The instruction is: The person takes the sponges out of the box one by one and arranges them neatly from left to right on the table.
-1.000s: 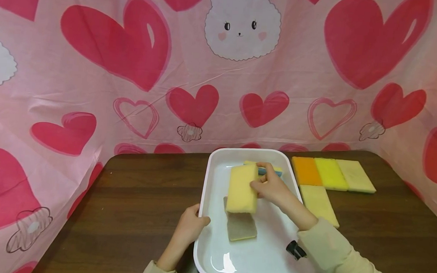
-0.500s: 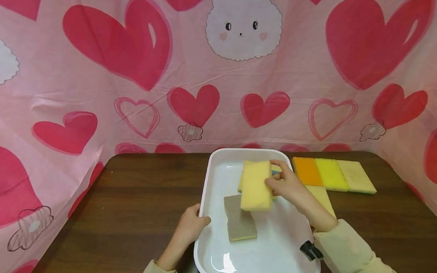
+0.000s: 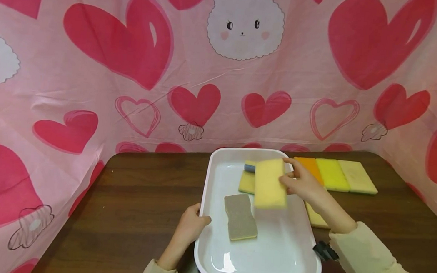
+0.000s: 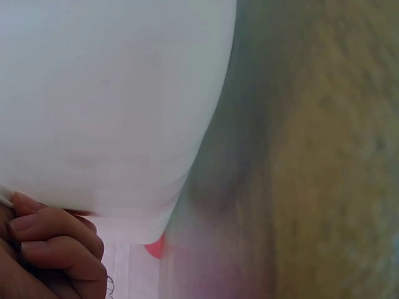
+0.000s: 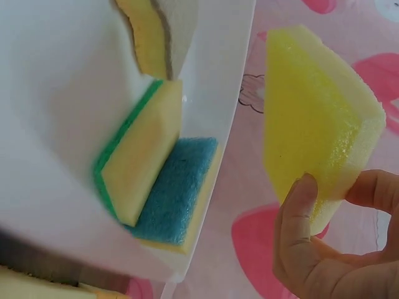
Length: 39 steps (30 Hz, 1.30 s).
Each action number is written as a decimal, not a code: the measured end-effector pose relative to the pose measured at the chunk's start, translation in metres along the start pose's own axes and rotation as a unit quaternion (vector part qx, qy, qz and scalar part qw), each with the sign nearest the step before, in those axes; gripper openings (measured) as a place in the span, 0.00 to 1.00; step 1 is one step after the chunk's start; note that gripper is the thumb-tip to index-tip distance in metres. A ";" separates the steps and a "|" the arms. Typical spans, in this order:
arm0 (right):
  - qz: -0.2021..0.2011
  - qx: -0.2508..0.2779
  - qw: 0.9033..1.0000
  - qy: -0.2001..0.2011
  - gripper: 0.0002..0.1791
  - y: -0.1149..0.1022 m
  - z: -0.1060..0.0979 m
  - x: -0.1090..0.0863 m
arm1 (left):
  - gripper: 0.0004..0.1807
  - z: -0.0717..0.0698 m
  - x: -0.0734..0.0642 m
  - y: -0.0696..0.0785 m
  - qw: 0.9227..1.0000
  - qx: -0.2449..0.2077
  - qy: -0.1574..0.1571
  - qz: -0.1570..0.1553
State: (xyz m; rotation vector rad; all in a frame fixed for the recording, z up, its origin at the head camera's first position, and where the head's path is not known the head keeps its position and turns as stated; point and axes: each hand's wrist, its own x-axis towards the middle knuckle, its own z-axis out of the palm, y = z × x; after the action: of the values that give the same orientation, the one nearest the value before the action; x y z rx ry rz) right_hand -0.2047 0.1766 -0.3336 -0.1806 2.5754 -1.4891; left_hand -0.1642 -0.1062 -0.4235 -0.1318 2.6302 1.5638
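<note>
My right hand point(image 3: 305, 185) pinches a pale yellow sponge point(image 3: 270, 183) by its right edge, lifted over the white tray point(image 3: 204, 190). In the right wrist view this sponge has a bright yellow scouring side. Fingers and thumb of my left hand point(image 3: 191, 225) grip the tray's left rim; in the left wrist view they curl at its edge. Inside the tray lies a wavy-sided grey-topped sponge point(image 3: 240, 217). Behind it are a sponge with a green scouring side point(image 5: 146, 156) and a blue-topped sponge point(image 5: 177, 193), partly hidden in the head view by the held one.
On the brown wooden table point(image 3: 144, 190), right of the tray, an orange-topped sponge point(image 3: 308, 165), a bright yellow one point(image 3: 332, 175) and a cream one point(image 3: 358, 177) lie in a row. Another pale sponge point(image 3: 316, 215) lies in front, partly behind my forearm. A pink heart-print cloth point(image 3: 229, 74) hangs behind.
My right hand has carried the yellow sponge to the right, from above the grey-topped sponge towards the tray's right rim. The left hand stays on the tray.
</note>
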 end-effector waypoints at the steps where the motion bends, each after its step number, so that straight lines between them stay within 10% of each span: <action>1: 0.001 -0.002 1.000 0.000 0.38 0.001 -0.001 0.000 | 0.22 0.000 0.000 0.000 1.000 -0.001 0.000 0.000; 39: 0.052 -0.035 0.998 0.030 0.35 0.045 -0.053 -0.016 | 0.23 0.000 0.001 0.000 1.000 0.003 0.001 -0.001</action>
State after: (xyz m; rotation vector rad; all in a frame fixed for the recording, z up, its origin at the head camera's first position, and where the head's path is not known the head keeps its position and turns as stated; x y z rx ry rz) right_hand -0.2011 0.2469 -0.3454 -0.0100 2.6410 -1.3893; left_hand -0.1649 -0.1064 -0.4237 -0.1349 2.6361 1.5552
